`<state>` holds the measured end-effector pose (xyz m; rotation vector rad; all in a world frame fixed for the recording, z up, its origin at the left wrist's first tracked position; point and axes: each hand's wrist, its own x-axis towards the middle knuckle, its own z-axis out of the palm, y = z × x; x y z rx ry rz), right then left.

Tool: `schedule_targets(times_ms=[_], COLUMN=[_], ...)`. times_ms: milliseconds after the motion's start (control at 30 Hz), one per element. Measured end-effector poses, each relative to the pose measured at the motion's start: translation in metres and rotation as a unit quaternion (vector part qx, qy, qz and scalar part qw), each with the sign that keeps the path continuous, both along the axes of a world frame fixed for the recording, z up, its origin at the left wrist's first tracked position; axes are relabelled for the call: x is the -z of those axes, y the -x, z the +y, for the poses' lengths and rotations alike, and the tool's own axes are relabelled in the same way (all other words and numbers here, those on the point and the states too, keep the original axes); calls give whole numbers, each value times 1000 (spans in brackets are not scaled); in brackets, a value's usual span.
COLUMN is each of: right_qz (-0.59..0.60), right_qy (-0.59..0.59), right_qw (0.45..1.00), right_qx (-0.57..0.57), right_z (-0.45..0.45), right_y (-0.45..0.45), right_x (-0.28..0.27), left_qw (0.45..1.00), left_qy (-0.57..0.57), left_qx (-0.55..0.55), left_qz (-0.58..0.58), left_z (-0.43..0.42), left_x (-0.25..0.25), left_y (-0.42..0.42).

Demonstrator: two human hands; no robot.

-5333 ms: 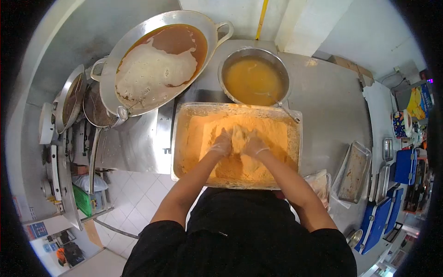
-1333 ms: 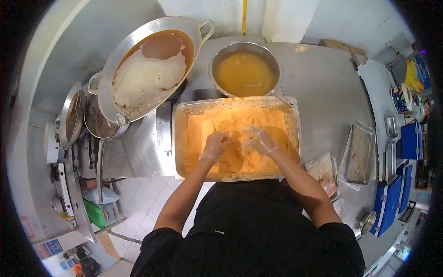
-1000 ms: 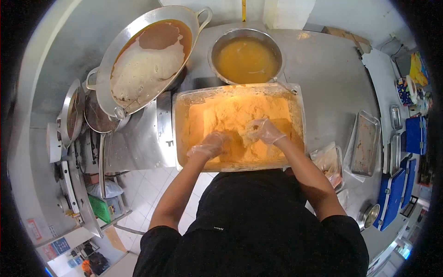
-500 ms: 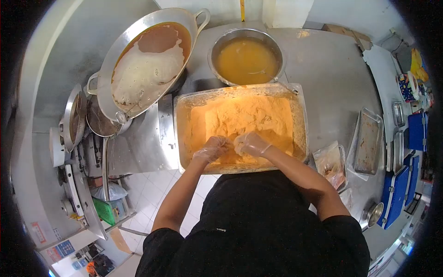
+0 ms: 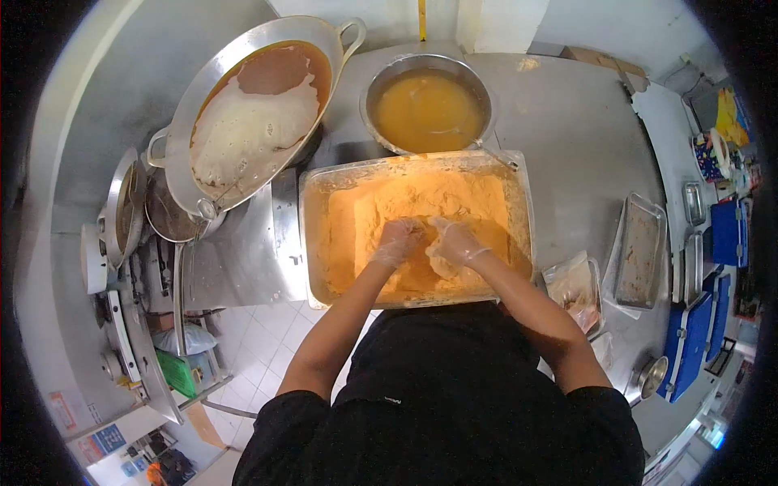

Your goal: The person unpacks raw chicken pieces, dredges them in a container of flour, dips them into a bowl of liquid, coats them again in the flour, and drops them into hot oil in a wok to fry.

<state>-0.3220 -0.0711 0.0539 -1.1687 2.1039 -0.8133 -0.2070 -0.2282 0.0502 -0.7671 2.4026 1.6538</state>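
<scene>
Both my hands wear clear plastic gloves and work inside a clear rectangular tub point(image 5: 527, 202) of orange-tinted flour point(image 5: 373, 194). Over the middle of the flour, my left hand point(image 5: 400, 240) has its fingers bent together; what is between them, if anything, is hidden. Close beside it, my right hand point(image 5: 459, 245) is closed on a flour-coated piece point(image 5: 438, 264) that hangs below the palm. Its exact kind cannot be made out under the coating. The fingertips of the two hands nearly meet.
Behind the tub stands a steel bowl point(image 5: 377, 125) of yellowish liquid. A large two-handled wok point(image 5: 182, 134) of foamy brown oil is at the left, with a strainer point(image 5: 180, 267) below it. Bagged meat point(image 5: 574, 292) and a metal tray point(image 5: 640, 255) lie at the right.
My hands have moved slightly forward, deeper over the flour, and a little apart. A coated piece now shows hanging under my right hand. The whole view has shifted slightly.
</scene>
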Motion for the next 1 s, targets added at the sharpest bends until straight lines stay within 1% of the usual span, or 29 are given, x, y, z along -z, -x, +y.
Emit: schedule_targets(times_ms=[33, 100, 167, 233, 300, 333, 400, 433, 500, 533, 567, 600, 633, 667, 733, 800, 833, 900, 967, 1000], right_qz=[-28, -82, -91, -59, -55, -54, 57, 121, 102, 92, 57, 21, 10, -2, 24, -51, 37, 211, 182, 165], right_qy=[21, -63, -58, 33, 118, 158, 97, 71, 90, 99, 85, 70, 77, 86, 148, 175, 149, 98, 44, 14], right_qw=[999, 995, 994, 997, 989, 981, 984, 977, 979, 980, 989, 995, 996, 996, 989, 982, 987, 971, 979, 982], right_qx=[31, 10, -9, -24, -74, -103, -141, -158, -149, -145, -111, -74, -49, -23, 3, 46, 47, 50, 76, 90], right_z=[-4, -12, -15, -2, 4, 6, 11, 4, -2, -8, -17, -28, -41, -53, -85, -119, -136, -169, -185, -184], right_y=[-4, 1, 3, 5, 19, 25, 36, 47, 72, 82, 88, 93, 104, 116, 156, 164, 183, 230, 243, 246], right_x=[8, 21, 20, 10, -38, -53, -34, -38, -53, -69, -98, -135, -142, -150, -130, -153, -136, -70, -40, -26], left_qw=[997, 993, 987, 978, 990, 988, 981, 976, 980, 980, 979, 974, 967, 965, 959, 973, 978, 982, 990, 995], left_qy=[-66, -82, -100, -118, 3, 61, 85, 101, 130, 144, 179, 214, 249, 243, 231, 205, 193, 183, 129, 79], left_qx=[-45, -69, -96, -126, -132, -137, -174, -192, -151, -131, -90, -46, -2, 12, 41, 5, -11, -40, -50, -46], left_qz=[-13, 41, 84, 115, 55, 23, 23, 32, -14, -38, -45, -53, -62, -95, -161, -102, -75, -34, -28, -44], left_z=[5, 12, 11, -1, -26, -32, -32, -38, -40, -39, -40, -41, -42, -38, -25, -11, -9, -16, -23, -28], left_x=[-18, -30, -40, -48, -47, -42, -34, -35, -39, -40, -25, 6, 24, 25, 28, 39, 45, 59, 40, 27], left_y=[-1, -5, -6, -15, -26, -32, -41, -36, -33, -33, -33, -31, -28, -21, -1, 9, 11, 14, 17, 15])
